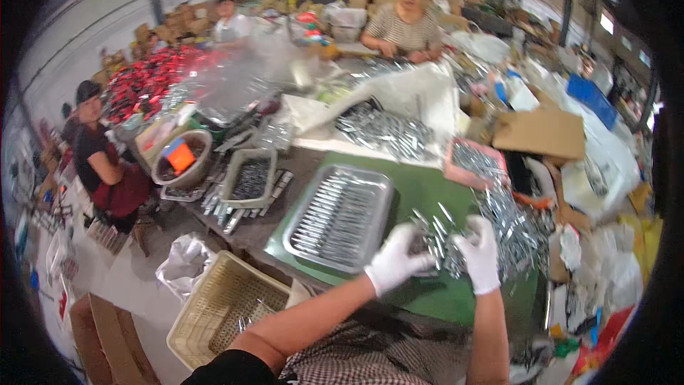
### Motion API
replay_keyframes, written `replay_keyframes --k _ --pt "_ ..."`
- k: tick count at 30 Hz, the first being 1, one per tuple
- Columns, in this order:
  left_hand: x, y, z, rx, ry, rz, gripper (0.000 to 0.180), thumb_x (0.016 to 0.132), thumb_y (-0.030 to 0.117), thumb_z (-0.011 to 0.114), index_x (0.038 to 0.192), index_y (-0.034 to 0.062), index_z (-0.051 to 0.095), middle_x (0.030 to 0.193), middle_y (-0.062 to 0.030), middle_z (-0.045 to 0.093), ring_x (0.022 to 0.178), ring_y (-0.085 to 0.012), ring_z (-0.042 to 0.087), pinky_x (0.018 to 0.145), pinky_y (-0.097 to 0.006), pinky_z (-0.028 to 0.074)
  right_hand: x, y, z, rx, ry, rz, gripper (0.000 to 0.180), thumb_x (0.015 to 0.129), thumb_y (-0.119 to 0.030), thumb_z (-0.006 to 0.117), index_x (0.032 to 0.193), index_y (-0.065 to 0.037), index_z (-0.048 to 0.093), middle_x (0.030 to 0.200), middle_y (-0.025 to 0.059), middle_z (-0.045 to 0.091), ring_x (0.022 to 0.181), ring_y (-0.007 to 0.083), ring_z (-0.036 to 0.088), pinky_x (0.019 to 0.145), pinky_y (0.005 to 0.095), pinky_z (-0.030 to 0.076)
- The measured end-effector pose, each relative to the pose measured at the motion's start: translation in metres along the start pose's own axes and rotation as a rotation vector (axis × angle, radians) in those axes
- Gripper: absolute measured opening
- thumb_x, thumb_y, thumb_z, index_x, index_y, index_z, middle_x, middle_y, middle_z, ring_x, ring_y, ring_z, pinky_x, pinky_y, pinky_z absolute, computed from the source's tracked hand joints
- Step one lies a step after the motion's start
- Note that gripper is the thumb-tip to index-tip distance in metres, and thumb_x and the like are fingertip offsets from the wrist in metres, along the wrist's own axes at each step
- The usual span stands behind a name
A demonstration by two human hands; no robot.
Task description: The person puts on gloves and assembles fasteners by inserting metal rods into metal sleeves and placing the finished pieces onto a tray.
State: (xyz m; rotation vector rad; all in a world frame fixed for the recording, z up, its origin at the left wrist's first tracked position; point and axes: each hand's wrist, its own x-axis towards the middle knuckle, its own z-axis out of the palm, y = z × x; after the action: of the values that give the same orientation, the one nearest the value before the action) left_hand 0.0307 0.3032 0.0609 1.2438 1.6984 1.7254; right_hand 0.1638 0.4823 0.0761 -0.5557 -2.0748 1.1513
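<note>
My left hand [399, 260], in a white glove, is closed around several slim, shiny metal pieces [420, 244] just right of the tray. Its thumb points right, and the pieces partly hide its fingers. My right hand [481, 255], also gloved in white, faces it across a small loose group of the same pieces [443, 227]. Its thumb and fingers are parted, and no piece shows clearly in its grasp. To the left, a clear plastic tray [385, 192] holds metal pieces in neat lengthwise rows. A large heap of loose metal pieces [516, 239] lies beside my right hand.
Green mat [424, 182] covers the table under the tray. A pink bin [456, 180] of metal parts stands behind my hands. At left are a grey bin [231, 189] and a beige basket [214, 299]. Several other people sit around the heaped tables; plastic and cardboard crowd the right.
</note>
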Motion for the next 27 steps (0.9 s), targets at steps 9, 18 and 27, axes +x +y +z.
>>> replay_keyframes --k 9,18,27 --pt "-0.042 -0.002 0.019 0.903 -0.168 0.289 0.028 0.086 0.022 0.07 0.112 0.0119 0.067 0.1 -0.0071 0.063 0.099 -0.0291 0.063 0.083 -0.043 0.053 0.051 0.046 -0.054 -1.146 0.069 -0.406 0.006 0.072 -0.011 0.072 0.077 -0.01 0.068 0.094 0.0121 0.061 0.1 0.0333 0.056 0.089 0.048 0.042" --pt "-0.041 -0.017 0.025 0.903 -0.118 0.328 0.016 0.087 0.017 0.062 0.102 0.0115 0.064 0.099 -0.0057 0.062 0.098 -0.0263 0.062 0.082 -0.041 0.052 0.053 0.051 -0.066 -1.108 0.009 -0.354 0.007 0.078 -0.006 0.069 0.081 -0.006 0.062 0.095 0.0143 0.059 0.099 0.0344 0.056 0.087 0.0466 0.043" --pt "-0.044 -0.008 0.025 0.871 -0.118 0.303 0.017 0.09 0.021 0.066 0.102 0.0107 0.064 0.101 -0.0067 0.061 0.095 -0.027 0.062 0.081 -0.042 0.052 0.028 0.074 -0.08 -0.648 0.194 -0.363 0.016 0.089 -0.004 0.063 0.104 0.0 0.065 0.104 0.0167 0.065 0.102 0.0351 0.058 0.095 0.0461 0.044"
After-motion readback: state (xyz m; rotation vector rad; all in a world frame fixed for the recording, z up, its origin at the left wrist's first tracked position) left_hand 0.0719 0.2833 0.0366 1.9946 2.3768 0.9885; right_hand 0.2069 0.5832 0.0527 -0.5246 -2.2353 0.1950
